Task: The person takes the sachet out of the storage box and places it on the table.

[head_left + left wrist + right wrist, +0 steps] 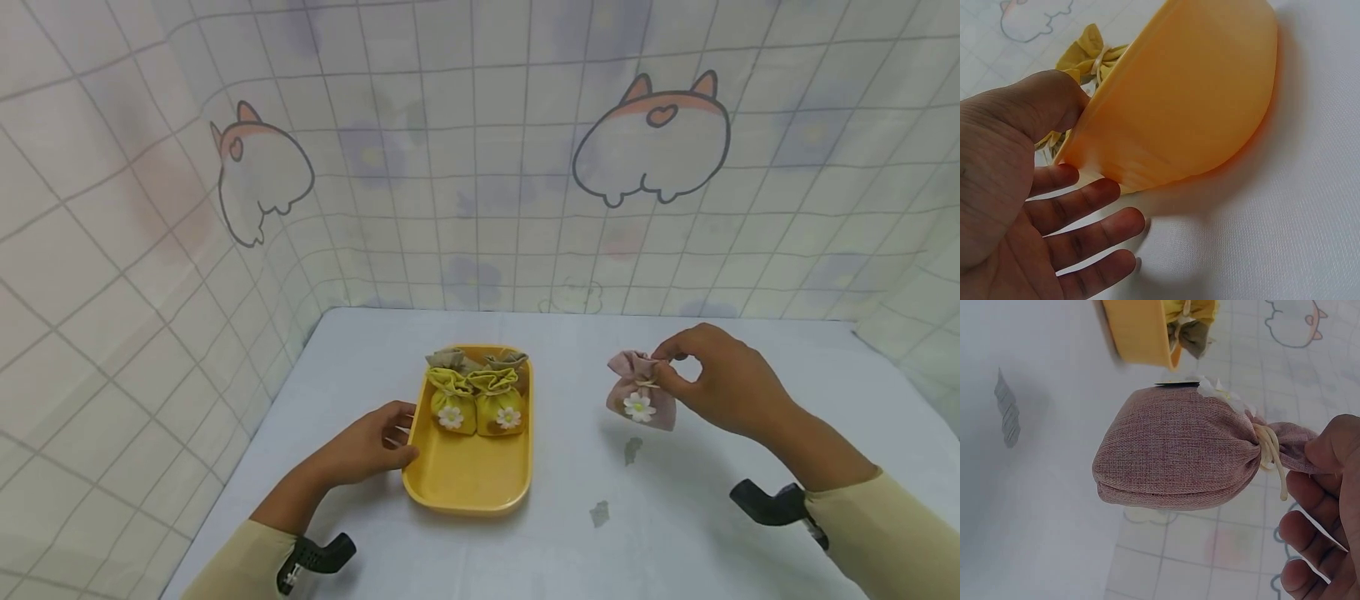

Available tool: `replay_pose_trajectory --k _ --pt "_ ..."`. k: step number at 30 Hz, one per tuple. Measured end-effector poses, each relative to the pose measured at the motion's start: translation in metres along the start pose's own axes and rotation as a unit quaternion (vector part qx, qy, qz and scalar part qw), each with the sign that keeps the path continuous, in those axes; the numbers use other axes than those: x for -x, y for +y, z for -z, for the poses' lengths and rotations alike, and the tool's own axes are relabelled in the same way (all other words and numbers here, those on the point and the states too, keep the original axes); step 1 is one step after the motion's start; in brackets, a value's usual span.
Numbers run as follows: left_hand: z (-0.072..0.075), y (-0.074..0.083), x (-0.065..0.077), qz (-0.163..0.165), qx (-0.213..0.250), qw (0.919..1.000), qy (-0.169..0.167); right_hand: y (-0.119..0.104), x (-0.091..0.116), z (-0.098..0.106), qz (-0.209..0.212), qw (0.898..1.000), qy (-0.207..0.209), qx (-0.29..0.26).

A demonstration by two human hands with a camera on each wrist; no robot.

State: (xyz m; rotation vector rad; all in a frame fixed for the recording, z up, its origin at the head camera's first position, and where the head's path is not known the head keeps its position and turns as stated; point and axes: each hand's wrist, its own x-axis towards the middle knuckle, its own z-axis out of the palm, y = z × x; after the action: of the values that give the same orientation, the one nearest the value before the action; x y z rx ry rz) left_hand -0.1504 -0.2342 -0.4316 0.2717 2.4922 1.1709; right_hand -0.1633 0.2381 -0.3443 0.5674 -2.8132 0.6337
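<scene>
My right hand [723, 379] pinches a pink drawstring pouch [660, 414] by its gathered top, between thumb and index finger. A white flower is on the pouch's front, and a cream cord ties its neck; in the right wrist view the pouch [1179, 447] hangs off the table, its other fingers loosely bent. At the left, my left hand [367, 446] holds the side of a yellow tray [472, 483], its thumb over the rim and its fingers outside. Two yellow pouches [474, 408] with white flowers stand in the tray's far half, with two greyish pouches [506, 360] behind them.
A white cloth [570, 550] covers the table. Two small grey patches [599, 513] show on it between the tray and my right arm. A checked curtain [480, 167] with cartoon animals hangs behind and at the sides. Black camera mounts [772, 504] sit on both wrists.
</scene>
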Motion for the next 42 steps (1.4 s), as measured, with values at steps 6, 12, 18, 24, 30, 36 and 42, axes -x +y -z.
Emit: replay_pose_trajectory --k 6,12,18,24,30,36,42 --pt "0.0 -0.001 -0.001 -0.004 0.003 1.0 -0.003 0.01 0.006 0.005 -0.004 1.0 0.01 0.012" --pt "0.0 -0.002 -0.001 -0.004 0.008 1.0 -0.005 0.02 0.013 0.011 -0.024 1.0 0.008 0.018" --pt "0.0 -0.001 -0.001 0.0 0.005 1.0 -0.003 0.032 0.019 0.015 -0.038 0.999 0.004 0.029" --pt "-0.001 -0.001 -0.002 0.001 0.0 1.0 0.001 0.044 0.025 0.019 -0.05 0.998 -0.002 0.039" --pt "-0.001 -0.001 -0.001 0.0 0.002 1.0 0.002 0.054 0.031 0.025 -0.053 0.998 0.003 0.044" --pt "-0.001 -0.003 -0.001 0.007 0.003 1.0 0.002 0.063 0.035 0.032 -0.071 0.996 0.004 0.055" --pt "-0.002 -0.003 -0.001 0.008 0.001 1.0 0.004 0.074 0.042 0.037 -0.086 0.994 0.009 0.061"
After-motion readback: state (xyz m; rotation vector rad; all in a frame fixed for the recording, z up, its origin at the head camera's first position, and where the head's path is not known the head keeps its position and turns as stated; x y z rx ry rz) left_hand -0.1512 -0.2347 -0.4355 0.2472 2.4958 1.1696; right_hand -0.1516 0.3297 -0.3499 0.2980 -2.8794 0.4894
